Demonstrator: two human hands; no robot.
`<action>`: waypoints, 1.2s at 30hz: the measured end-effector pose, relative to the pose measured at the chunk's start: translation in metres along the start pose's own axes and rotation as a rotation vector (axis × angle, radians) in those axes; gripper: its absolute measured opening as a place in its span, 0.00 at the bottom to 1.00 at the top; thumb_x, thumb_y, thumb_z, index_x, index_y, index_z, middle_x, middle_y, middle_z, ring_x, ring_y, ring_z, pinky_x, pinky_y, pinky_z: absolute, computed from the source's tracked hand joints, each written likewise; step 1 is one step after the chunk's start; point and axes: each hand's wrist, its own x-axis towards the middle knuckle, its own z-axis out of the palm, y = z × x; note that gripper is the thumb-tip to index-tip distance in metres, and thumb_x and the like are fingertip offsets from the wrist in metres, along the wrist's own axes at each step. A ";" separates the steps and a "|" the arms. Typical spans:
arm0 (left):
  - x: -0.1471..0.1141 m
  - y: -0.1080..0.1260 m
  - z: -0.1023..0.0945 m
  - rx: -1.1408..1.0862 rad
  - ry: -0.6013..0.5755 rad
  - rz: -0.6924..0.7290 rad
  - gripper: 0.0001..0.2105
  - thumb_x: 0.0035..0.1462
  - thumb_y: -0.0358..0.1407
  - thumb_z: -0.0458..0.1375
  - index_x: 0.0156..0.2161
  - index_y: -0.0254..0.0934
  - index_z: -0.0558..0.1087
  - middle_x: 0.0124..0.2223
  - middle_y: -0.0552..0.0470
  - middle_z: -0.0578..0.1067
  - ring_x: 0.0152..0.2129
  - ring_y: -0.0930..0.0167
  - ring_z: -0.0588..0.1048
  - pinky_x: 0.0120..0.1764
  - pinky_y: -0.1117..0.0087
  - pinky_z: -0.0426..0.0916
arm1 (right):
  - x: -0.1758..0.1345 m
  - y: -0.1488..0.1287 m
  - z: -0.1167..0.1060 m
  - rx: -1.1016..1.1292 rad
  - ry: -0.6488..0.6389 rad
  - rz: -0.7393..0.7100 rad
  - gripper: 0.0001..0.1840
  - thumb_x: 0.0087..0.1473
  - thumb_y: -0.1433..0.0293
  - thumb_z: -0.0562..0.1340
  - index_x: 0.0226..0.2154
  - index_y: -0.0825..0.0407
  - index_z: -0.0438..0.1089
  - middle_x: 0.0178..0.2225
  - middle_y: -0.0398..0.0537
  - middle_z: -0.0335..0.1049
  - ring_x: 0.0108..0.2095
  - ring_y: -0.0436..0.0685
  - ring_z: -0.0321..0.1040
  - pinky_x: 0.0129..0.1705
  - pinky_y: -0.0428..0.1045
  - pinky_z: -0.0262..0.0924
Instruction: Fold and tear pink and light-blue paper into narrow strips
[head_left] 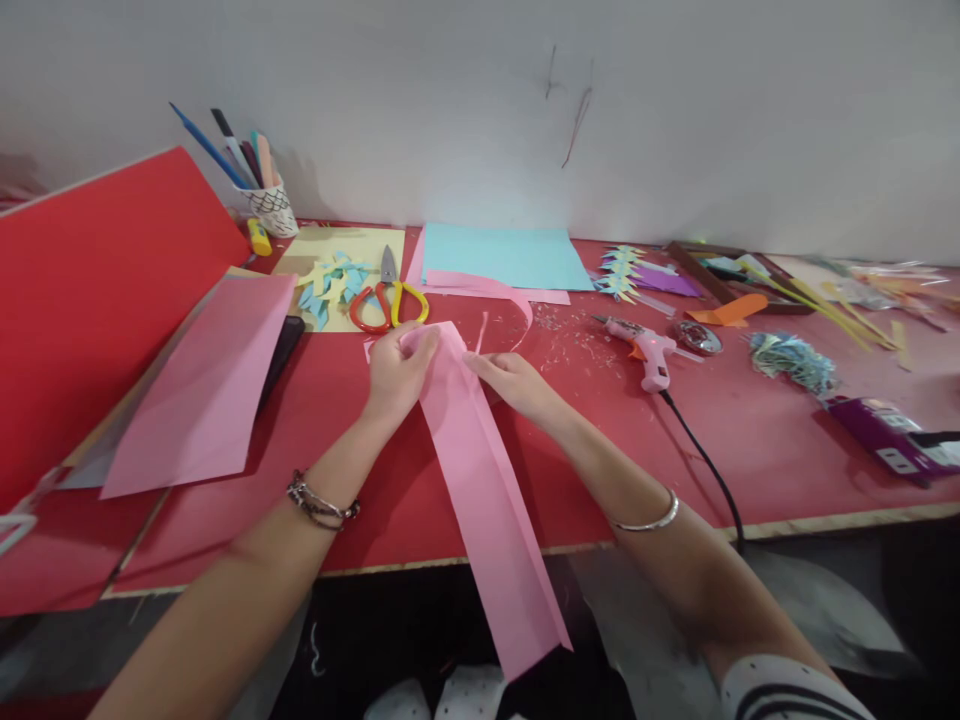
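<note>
A long pink paper strip with a crease along its right side hangs from my hands over the table's front edge. My left hand pinches its far left end, thumb on top. At the right edge of that end, my right hand is closed on the paper, and a thin pink sliver sticks up beside its fingertips. Just beyond my left hand lie scissors with red and yellow handles. A curled pink paper strip rests behind my right hand.
A pink glue gun with a black cord lies to the right. Blue paper and yellow paper with cut scraps lie at the back. Pink paper and a large red board stand left, near a pen cup.
</note>
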 end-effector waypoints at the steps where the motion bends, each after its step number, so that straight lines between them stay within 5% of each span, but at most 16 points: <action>1: 0.000 0.000 0.000 0.004 0.006 0.003 0.08 0.46 0.39 0.54 0.21 0.38 0.64 0.19 0.58 0.60 0.19 0.75 0.61 0.23 0.74 0.58 | 0.000 0.001 0.000 -0.062 -0.003 -0.034 0.19 0.46 0.62 0.57 0.13 0.53 0.53 0.14 0.35 0.45 0.16 0.43 0.44 0.20 0.43 0.41; 9: -0.001 -0.001 0.001 0.026 -0.002 0.054 0.09 0.46 0.39 0.53 0.21 0.37 0.65 0.19 0.59 0.61 0.19 0.75 0.61 0.24 0.74 0.58 | -0.001 0.004 0.007 -0.251 0.114 -0.195 0.20 0.45 0.58 0.54 0.15 0.51 0.46 0.17 0.36 0.43 0.19 0.45 0.42 0.22 0.45 0.38; 14: -0.001 -0.003 0.002 0.023 0.009 0.056 0.09 0.45 0.41 0.54 0.23 0.36 0.67 0.21 0.57 0.63 0.21 0.75 0.62 0.24 0.74 0.58 | -0.001 0.006 0.011 -0.315 0.159 -0.206 0.16 0.45 0.67 0.53 0.14 0.52 0.47 0.16 0.37 0.45 0.19 0.45 0.45 0.23 0.45 0.39; 20: 0.000 -0.003 0.002 -0.055 0.027 0.010 0.09 0.46 0.40 0.55 0.22 0.37 0.65 0.22 0.57 0.64 0.23 0.75 0.64 0.26 0.75 0.60 | 0.002 0.007 0.007 -0.127 0.120 -0.108 0.13 0.44 0.70 0.51 0.13 0.52 0.52 0.14 0.36 0.46 0.18 0.45 0.47 0.22 0.44 0.41; 28: 0.004 -0.005 0.002 -0.207 0.041 -0.068 0.08 0.46 0.39 0.55 0.23 0.36 0.66 0.21 0.58 0.64 0.20 0.77 0.63 0.24 0.76 0.59 | 0.001 0.005 0.000 0.071 0.047 -0.026 0.14 0.44 0.60 0.57 0.20 0.53 0.64 0.18 0.38 0.55 0.21 0.45 0.51 0.25 0.44 0.47; 36: 0.001 -0.004 0.004 -0.192 0.055 -0.021 0.09 0.45 0.38 0.56 0.21 0.36 0.65 0.19 0.59 0.60 0.17 0.78 0.58 0.21 0.76 0.55 | 0.000 0.004 0.007 -0.154 0.103 -0.174 0.17 0.44 0.63 0.56 0.14 0.52 0.50 0.17 0.35 0.42 0.19 0.44 0.42 0.22 0.45 0.39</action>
